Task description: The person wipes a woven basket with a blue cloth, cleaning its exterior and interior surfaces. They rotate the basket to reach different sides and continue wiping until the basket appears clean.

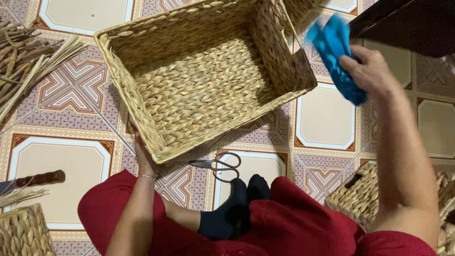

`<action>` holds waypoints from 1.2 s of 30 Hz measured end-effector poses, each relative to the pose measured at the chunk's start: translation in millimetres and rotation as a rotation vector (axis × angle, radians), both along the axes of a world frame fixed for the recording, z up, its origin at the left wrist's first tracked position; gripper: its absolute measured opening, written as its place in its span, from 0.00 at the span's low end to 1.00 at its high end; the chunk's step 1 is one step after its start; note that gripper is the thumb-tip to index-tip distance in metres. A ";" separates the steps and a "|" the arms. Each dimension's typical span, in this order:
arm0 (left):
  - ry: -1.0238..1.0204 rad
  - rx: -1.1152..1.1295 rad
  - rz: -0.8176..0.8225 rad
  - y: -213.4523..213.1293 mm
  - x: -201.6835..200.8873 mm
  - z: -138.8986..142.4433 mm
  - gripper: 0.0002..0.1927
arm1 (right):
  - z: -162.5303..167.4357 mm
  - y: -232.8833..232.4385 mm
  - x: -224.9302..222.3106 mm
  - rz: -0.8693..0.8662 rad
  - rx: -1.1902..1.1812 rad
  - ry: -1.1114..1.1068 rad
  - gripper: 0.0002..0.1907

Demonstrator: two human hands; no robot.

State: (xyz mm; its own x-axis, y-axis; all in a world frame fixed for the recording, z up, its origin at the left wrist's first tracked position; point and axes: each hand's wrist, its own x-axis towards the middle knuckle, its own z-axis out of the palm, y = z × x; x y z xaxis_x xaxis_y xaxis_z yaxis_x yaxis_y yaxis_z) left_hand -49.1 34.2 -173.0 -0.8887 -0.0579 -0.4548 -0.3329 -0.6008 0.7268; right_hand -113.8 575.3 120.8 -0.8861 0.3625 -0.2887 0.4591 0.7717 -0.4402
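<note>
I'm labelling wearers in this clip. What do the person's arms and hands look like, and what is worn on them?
Both forearms are bare, no gloves. The left hand has a thin silvery bracelet at the wrist. The right hand shows no rings or bands. Red sleeves begin near the upper arms.

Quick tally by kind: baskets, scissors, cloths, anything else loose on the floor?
Woven baskets: 4 (big rectangular basket under the left hand; one behind it, one at right, one bottom left, all partly cut off)
Scissors: 1
Blue cloth, in the right hand: 1
Reed bundle: 1
Wooden-handled tool: 1
Total: 8
</note>
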 end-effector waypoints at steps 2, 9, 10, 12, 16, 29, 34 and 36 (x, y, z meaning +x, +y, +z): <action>0.037 0.105 -0.011 -1.0 -0.5 1.6 0.46 | -21.0 -14.4 -2.3 0.090 0.070 0.065 0.20; 0.012 -0.029 0.005 -0.7 -1.7 -0.2 0.47 | -78.5 -106.5 57.4 0.583 0.717 0.136 0.25; 0.017 -0.049 0.017 -0.7 -3.1 -2.7 0.47 | -75.1 -123.3 61.5 0.614 0.663 0.135 0.25; 0.048 -0.029 0.022 -1.8 -6.4 -9.3 0.47 | -70.4 -163.3 65.8 0.783 0.525 0.296 0.31; 0.043 0.106 0.006 -7.4 -15.8 -19.1 0.44 | -71.1 -247.2 83.9 1.107 0.310 0.411 0.35; 0.130 -0.372 -0.030 4.8 -7.5 3.5 0.32 | -83.3 -86.6 49.8 0.760 0.680 0.357 0.31; 0.080 -0.278 -0.046 3.1 -9.3 23.4 0.35 | -66.5 -13.2 30.7 0.392 0.369 0.223 0.20; 0.002 -0.318 -0.058 -5.1 -17.1 44.3 0.42 | -58.6 -0.8 18.5 0.163 0.059 0.239 0.18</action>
State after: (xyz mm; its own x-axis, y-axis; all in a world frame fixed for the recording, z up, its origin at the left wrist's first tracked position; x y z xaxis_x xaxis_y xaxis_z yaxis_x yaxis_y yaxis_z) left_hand -66.2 29.1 -128.7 -0.8955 -0.1461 -0.4204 -0.3582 -0.3240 0.8756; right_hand -95.3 574.6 62.2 -0.9745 0.2195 -0.0474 0.2155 0.8545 -0.4726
